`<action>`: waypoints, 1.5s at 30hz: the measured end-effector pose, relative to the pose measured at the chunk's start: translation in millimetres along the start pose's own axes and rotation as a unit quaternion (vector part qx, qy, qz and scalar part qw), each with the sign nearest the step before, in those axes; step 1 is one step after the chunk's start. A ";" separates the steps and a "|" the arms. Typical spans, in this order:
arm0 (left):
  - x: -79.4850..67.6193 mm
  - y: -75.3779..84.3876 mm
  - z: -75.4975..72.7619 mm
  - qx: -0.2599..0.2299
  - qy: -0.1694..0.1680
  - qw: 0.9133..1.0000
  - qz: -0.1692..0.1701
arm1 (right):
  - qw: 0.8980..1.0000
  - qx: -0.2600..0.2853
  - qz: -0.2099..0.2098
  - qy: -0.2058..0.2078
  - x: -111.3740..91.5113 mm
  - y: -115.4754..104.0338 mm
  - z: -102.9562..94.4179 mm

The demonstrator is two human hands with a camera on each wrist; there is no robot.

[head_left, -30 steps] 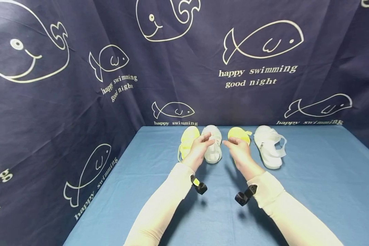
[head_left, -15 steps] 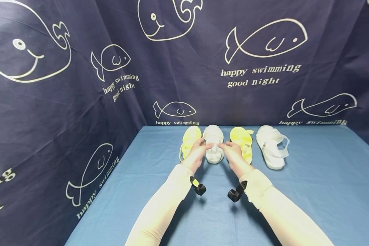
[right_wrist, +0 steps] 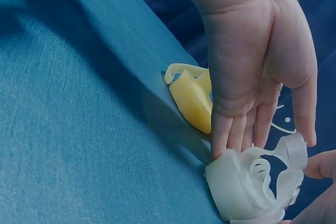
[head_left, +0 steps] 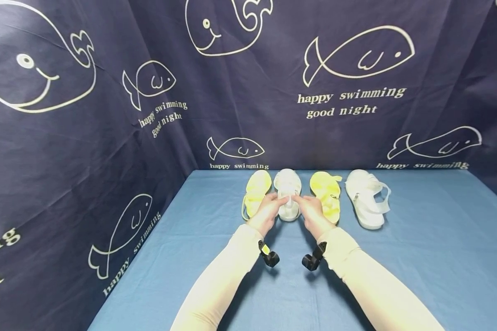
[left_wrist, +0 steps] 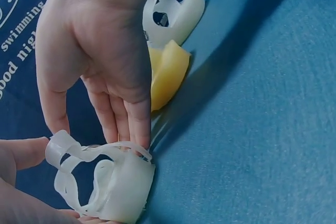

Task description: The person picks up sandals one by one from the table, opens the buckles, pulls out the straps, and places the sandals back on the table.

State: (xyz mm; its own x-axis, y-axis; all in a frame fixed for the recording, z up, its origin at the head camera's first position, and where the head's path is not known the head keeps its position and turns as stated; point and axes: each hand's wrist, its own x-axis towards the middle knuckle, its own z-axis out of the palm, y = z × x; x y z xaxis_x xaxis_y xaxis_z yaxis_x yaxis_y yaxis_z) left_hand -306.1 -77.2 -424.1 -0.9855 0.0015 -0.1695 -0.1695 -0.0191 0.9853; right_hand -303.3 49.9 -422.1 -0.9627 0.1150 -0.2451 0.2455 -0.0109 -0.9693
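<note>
A white sandal, second from the left in the row, lies between my hands. My left hand holds it on the left side and my right hand on the right, thumbs near each other at the strap. In the left wrist view, the right hand reaches down with its fingers along the side of the sandal and its thumb at the looped ankle strap. The right wrist view has the left hand placed likewise on the sandal. Part of the fingers is hidden behind the shoe.
A yellow sandal lies close on the left. On the right are another yellow sandal and a white sandal. Behind the blue table cover hangs a dark blue printed cloth.
Both hands have come in to the white sandal, the right one moving left from over the right yellow sandal. The thumbs are closer together at the strap, and the sandals stay in their places.
</note>
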 end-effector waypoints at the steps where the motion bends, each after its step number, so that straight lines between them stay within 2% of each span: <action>1: 0.4 -0.1 -0.1 0.003 0.002 1.000 0.000 | 1.000 0.000 -0.002 0.001 0.5 0.2 0.9; 11: -0.4 -0.1 0.2 0.021 0.008 1.000 -0.008 | 1.000 -0.014 0.016 0.009 3.2 1.7 8.1; 22: -7.4 -5.7 -1.7 0.019 -0.012 1.000 0.002 | 1.000 -0.024 0.017 -0.008 -5.3 0.6 1.5; 25: -11.3 -7.7 -2.5 0.016 -0.021 1.000 0.002 | 0.999 -0.028 0.013 -0.014 -8.4 1.2 0.5; 33: -25.5 -9.3 -6.4 0.023 -0.026 0.999 0.004 | 0.998 0.003 0.036 -0.047 -18.7 1.9 -1.8; 42: -37.3 -13.1 -10.4 0.021 -0.023 0.999 0.007 | 0.999 0.001 0.020 -0.026 -32.2 8.5 2.5; 45: -44.2 -13.4 -9.6 0.025 -0.020 0.999 0.007 | 0.999 0.007 0.023 -0.030 -35.8 9.6 1.0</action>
State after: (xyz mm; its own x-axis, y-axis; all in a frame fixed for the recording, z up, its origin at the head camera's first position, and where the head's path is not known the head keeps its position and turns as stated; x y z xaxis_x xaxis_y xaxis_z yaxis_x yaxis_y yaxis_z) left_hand -260.3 -86.6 -430.1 -0.9868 0.0409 -0.1565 -0.1553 0.0311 0.9874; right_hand -266.6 44.6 -422.7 -0.9557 0.0536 -0.2896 0.2884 -0.0293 -0.9571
